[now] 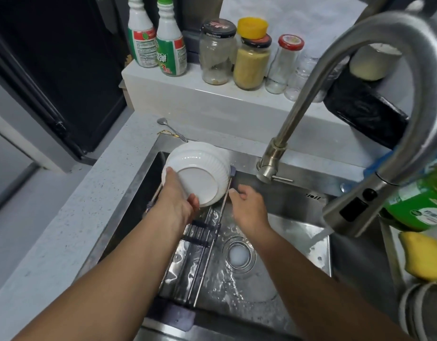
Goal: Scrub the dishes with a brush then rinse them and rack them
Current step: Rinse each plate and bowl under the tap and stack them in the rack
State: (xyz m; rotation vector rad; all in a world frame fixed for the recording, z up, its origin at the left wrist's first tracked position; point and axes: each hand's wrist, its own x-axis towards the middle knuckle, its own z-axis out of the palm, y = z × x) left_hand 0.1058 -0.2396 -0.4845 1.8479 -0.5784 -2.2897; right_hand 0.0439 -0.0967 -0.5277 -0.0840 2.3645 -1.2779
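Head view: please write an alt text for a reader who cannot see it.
A person's left hand holds a white ribbed bowl upside down over a rack laid across a steel sink, while the right hand grips the rack's rail. Water runs from the faucet; jars and bottles stand behind.

Two white and green bottles point(157, 35) stand at the far left of a white ledge point(187, 94). Right of them is a row of glass jars point(249, 57), one topped by a yellow cap point(252, 27). A yellow sponge point(421, 257) lies at near right. A green bottle point(419, 203) lies just beyond it.
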